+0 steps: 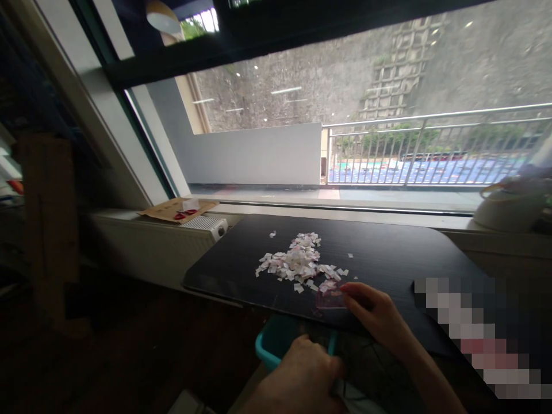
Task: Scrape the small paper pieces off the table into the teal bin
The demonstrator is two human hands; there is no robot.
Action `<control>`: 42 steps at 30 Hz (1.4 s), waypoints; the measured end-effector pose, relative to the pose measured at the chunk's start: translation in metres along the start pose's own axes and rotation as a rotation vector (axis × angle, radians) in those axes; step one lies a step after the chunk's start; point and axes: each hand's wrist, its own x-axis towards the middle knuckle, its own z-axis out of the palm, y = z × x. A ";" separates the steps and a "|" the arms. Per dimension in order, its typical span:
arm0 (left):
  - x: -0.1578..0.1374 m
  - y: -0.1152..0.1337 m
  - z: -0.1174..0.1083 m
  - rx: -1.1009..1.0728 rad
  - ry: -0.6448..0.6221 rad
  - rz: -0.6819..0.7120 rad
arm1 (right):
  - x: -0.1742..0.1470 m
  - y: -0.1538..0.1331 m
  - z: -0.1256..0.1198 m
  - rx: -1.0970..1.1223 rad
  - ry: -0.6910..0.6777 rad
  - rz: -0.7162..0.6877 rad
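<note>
- Roughly mid-desk, a loose heap of small paper scraps [297, 259], white and pale pink, lies on the black desk [379, 247], with a few strays apart from it toward the window and to the right.
- The right hand [366, 307] pinches a see-through pink plastic piece [332, 300] between thumb and fingers at the near edge of the desk; the piece is just beside the near end of the heap, with pinkish scraps at its far side.
- The left hand [308, 368] has its fingers curled, below the desk edge and over the near side of a teal bin [264, 348]; whether it grips the rim, I cannot tell.
- The bin stands below the near edge of the desk, its inside dark.
- Beyond the desk's left side, red-handled scissors [185, 214] lie on brown paper [161, 210] atop a white radiator [150, 247].
- Behind the desk is a large window [267, 155], with a metal railing [414, 152] outside.
</note>
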 end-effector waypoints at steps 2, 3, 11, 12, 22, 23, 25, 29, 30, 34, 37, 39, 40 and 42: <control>-0.001 0.001 0.000 -0.010 -0.004 0.008 | -0.001 -0.001 0.000 0.007 0.067 0.011; -0.001 0.001 -0.001 -0.005 -0.005 0.006 | -0.001 -0.002 0.000 0.003 0.102 0.019; -0.001 0.004 -0.005 0.044 -0.054 -0.025 | -0.004 -0.006 0.004 0.065 -0.016 -0.013; -0.001 0.004 -0.005 0.046 -0.051 -0.026 | -0.004 -0.005 0.004 0.076 0.015 -0.005; -0.003 -0.001 0.001 0.029 -0.027 -0.033 | 0.001 0.002 0.008 -0.037 0.213 -0.014; -0.004 -0.001 0.001 0.023 -0.034 -0.037 | 0.001 0.002 0.009 -0.054 0.206 -0.015; -0.004 -0.002 0.002 0.011 -0.047 -0.047 | 0.000 0.002 0.009 -0.077 0.175 -0.023; -0.004 -0.002 0.002 0.008 -0.044 -0.047 | 0.000 0.002 0.009 -0.067 0.137 -0.045; -0.004 -0.002 0.002 0.008 -0.046 -0.047 | 0.000 0.002 0.009 -0.061 0.144 -0.048; -0.003 -0.002 0.002 0.016 -0.042 -0.050 | 0.001 0.002 0.010 -0.065 0.117 -0.049; -0.003 -0.002 0.004 0.027 -0.025 -0.043 | 0.001 0.002 0.010 -0.069 0.072 -0.047; -0.003 -0.002 0.005 0.029 -0.017 -0.037 | 0.001 0.002 0.010 -0.071 0.073 -0.048; -0.003 -0.002 0.005 0.031 -0.015 -0.035 | 0.002 0.002 0.010 -0.076 0.076 -0.052; -0.003 -0.002 0.005 0.034 -0.012 -0.032 | 0.002 0.003 0.010 -0.094 0.074 -0.061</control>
